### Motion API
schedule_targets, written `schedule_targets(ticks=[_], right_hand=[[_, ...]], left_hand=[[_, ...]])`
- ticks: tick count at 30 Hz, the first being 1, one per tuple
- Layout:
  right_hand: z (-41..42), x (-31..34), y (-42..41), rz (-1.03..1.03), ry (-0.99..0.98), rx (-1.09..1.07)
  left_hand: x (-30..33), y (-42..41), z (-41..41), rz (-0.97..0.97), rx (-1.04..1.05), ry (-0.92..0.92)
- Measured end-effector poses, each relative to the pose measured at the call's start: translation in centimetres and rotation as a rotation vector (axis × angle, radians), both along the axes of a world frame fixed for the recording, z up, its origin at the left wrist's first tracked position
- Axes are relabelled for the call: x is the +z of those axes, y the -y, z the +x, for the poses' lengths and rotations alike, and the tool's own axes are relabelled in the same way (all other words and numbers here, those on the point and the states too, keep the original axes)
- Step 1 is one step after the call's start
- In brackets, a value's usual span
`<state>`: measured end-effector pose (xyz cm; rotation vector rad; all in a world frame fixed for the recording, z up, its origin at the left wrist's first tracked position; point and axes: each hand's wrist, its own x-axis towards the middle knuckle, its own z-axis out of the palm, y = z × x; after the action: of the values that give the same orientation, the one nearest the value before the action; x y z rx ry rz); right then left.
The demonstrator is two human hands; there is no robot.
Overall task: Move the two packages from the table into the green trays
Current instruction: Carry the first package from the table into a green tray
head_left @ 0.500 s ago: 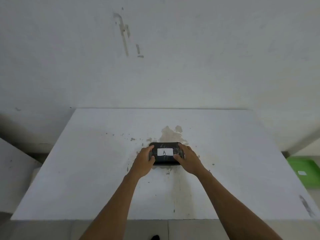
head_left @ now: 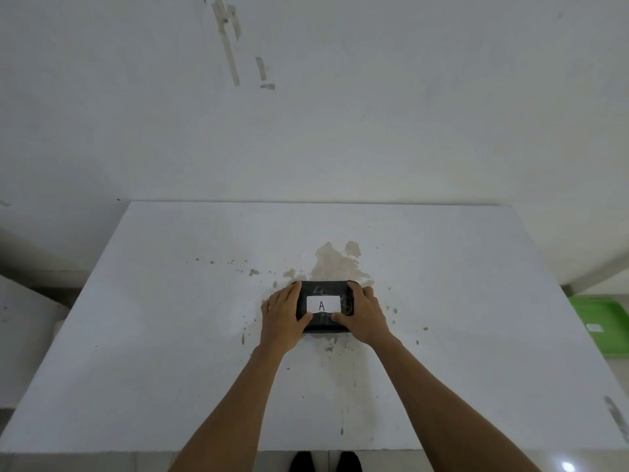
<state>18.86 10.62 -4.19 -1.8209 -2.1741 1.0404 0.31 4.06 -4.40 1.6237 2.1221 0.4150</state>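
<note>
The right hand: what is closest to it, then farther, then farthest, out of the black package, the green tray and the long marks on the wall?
From the right hand:
1. Black package, held in it, table centre.
2. Green tray, off the table's right side.
3. Wall marks, high at the back left.

A white table point(head_left: 170, 335) with brown stains fills the lower frame against a scuffed white wall point(head_left: 374, 114), with glossy floor tiles point(head_left: 578, 463) at lower right.
</note>
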Motion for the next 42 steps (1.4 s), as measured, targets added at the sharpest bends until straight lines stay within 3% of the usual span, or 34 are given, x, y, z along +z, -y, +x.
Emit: schedule_targets(ticks=[7,14,21,33,42], right_hand=[[0.9,0.1,0.7,-0.02,-0.38,-0.119],[3.8,2.5,1.5,-0.162,-0.687,-0.351],[9.6,5.6,3.7,-0.136,-0.767,-0.485],[26.0,9.4,8.3,0.069,-0.809,-0.681],[44.5,10.4,9.3,-0.004,-0.907,-0.66]], left_hand=[[0.2,0.4,0.4,0.146,0.02,0.372],[2.8,-0.8,1.9,0.089,0.048,0.616],[5.7,-1.6,7.1,0.008,-0.072,0.781],[9.6,-2.6,23.7,-0.04,-0.334,0.81],[10.6,-2.7,40.7,-0.045,-0.424,0.805]])
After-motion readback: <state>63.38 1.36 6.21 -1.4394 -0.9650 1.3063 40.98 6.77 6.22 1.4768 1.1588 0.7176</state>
